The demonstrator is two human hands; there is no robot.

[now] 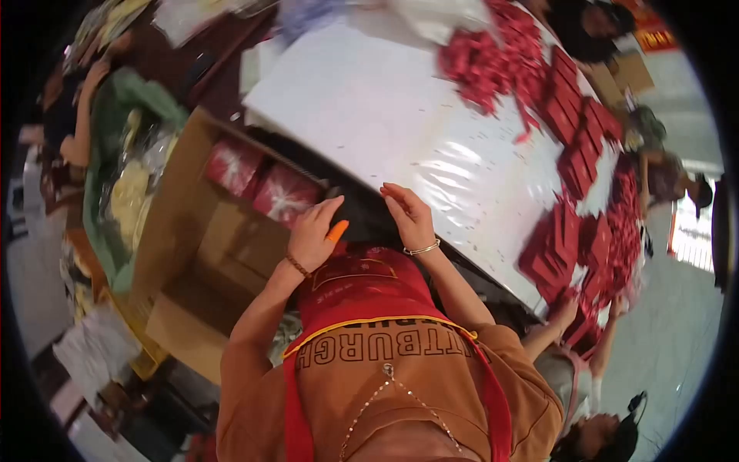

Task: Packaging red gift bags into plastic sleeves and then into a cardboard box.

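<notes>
So both hands are empty right now, fingers loosely extended, with nothing gripped in either. The left hand (310, 237) has an orange cover (338, 230) on its thumb and hangs right by the nearer red pack (283, 194); they overlap from up here, so I can't tell if they're touching. The right hand (414, 219) is out by the near edge of the white worktop (354, 100), fingers a bit curled, well apart from the packs.

The farther red pack (232, 166) sits beside the nearer one in the big cardboard box (173, 204), at its far end, up and left of the left hand. Each pack looks squarish with a pale starburst on it, so neither shows an obvious long axis or pointy end. The pair does make a row though, slanting from upper left to lower right, pretty much along the worktop's near edge.
</notes>
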